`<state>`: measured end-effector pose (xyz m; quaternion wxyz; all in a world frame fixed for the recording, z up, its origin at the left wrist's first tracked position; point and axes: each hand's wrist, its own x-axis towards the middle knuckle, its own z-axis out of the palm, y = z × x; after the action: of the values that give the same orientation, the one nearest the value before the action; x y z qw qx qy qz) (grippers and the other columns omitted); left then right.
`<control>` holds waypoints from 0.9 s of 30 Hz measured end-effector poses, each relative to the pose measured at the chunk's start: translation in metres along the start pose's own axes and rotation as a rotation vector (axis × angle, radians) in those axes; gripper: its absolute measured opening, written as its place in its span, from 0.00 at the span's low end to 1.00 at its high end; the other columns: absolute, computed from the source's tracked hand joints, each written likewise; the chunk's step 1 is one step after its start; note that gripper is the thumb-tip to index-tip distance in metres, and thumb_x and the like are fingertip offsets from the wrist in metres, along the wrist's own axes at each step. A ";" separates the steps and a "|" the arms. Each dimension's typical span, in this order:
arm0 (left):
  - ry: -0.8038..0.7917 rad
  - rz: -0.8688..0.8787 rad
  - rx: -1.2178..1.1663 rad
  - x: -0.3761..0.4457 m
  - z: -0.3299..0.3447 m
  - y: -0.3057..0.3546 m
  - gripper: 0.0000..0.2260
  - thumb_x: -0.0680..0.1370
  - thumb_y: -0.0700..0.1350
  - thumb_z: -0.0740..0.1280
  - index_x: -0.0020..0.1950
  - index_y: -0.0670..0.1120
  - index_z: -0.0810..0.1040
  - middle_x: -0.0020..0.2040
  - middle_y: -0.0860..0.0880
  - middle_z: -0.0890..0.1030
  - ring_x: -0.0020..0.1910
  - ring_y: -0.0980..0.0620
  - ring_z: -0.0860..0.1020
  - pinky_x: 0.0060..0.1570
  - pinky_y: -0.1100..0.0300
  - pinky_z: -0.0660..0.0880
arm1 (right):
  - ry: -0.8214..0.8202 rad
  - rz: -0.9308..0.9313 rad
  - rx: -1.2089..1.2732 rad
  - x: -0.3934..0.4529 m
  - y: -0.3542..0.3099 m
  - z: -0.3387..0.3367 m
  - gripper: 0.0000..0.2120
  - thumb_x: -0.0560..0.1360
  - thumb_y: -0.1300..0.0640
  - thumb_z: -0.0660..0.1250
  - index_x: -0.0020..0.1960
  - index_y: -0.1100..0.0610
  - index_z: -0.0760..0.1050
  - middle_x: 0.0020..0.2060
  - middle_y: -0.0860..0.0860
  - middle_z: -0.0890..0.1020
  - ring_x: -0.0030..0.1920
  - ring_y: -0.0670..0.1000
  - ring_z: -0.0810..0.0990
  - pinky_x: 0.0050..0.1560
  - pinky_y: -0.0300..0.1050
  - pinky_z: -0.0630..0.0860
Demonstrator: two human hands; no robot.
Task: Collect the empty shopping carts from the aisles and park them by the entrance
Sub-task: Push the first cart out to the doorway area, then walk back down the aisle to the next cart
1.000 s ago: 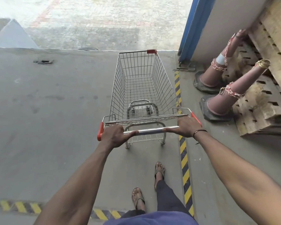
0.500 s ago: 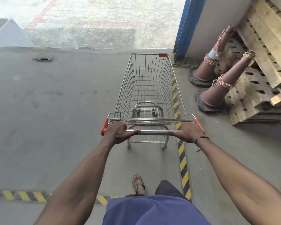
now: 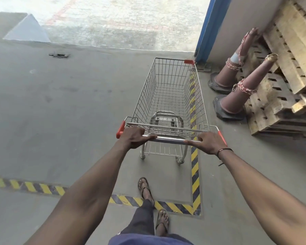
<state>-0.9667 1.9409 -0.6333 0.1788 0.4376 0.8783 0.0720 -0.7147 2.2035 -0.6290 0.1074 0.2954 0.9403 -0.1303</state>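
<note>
The grey concrete floor [image 3: 60, 106] runs up to a wide open doorway, and bright paving lies outside past it. A blue door post [image 3: 210, 27] stands at the right edge of that doorway. This post is the landmark here.

Just right of the post, a stack of wooden pallets [image 3: 279, 96] leans on the wall. 2 dusty traffic cones [image 3: 235, 101] tilt against the pallets, with chains wound round them.

Just left of the post is the shopping cart [image 3: 170, 96]. It is a wire cart and the basket is empty. Its front corner with the red tab is close to the foot of the post. Its long side points from the person toward the doorway, a bit toward the post. A yellow and black floor stripe [image 3: 194, 174] runs under the cart's right side, toward the post.

The cart's handle bar [image 3: 170, 139] is the part farthest from the post. The left hand [image 3: 133, 137] is curled tight round the bar by the red end cap. The right hand [image 3: 210, 143] grips the other end, with a finger lying along the bar. Both hands are about as near to the cart as each other.

The cart lies straight ahead of the fingers. I think a short push forward would park it by the entrance. It could bump the post or the nearer cone.
</note>
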 end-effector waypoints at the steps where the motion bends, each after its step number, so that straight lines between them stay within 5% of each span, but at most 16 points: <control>1: 0.057 0.001 -0.036 -0.010 0.001 0.002 0.33 0.77 0.79 0.54 0.41 0.49 0.74 0.44 0.49 0.80 0.47 0.47 0.79 0.63 0.44 0.72 | 0.046 -0.038 0.030 -0.007 -0.002 -0.003 0.43 0.66 0.10 0.53 0.35 0.52 0.69 0.30 0.46 0.77 0.34 0.51 0.76 0.43 0.50 0.71; 4: 0.315 0.050 -0.131 -0.049 0.002 -0.003 0.21 0.80 0.67 0.61 0.53 0.48 0.75 0.53 0.48 0.76 0.53 0.45 0.75 0.60 0.44 0.72 | 0.159 -0.183 0.079 -0.019 -0.028 -0.014 0.35 0.71 0.17 0.60 0.45 0.50 0.73 0.39 0.45 0.79 0.40 0.50 0.79 0.39 0.49 0.76; 9: 0.499 -0.122 -0.328 -0.143 -0.001 -0.036 0.09 0.80 0.51 0.71 0.53 0.48 0.75 0.52 0.52 0.74 0.50 0.46 0.76 0.53 0.47 0.72 | 0.213 -0.393 0.139 -0.023 -0.121 -0.013 0.24 0.76 0.26 0.65 0.48 0.47 0.72 0.42 0.42 0.77 0.41 0.48 0.77 0.41 0.51 0.79; 27: 0.943 -0.791 -0.473 -0.587 0.034 -0.262 0.08 0.77 0.54 0.66 0.49 0.52 0.70 0.48 0.54 0.72 0.48 0.49 0.73 0.51 0.49 0.74 | -0.057 -1.168 0.145 -0.189 -0.620 0.112 0.19 0.80 0.31 0.66 0.49 0.47 0.72 0.44 0.43 0.78 0.39 0.48 0.75 0.40 0.48 0.74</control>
<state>-0.8244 1.3149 -0.5914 -0.1210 -0.0478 0.9174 0.3761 -0.9111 1.5781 -0.5694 0.0223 -0.2687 0.9326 -0.2398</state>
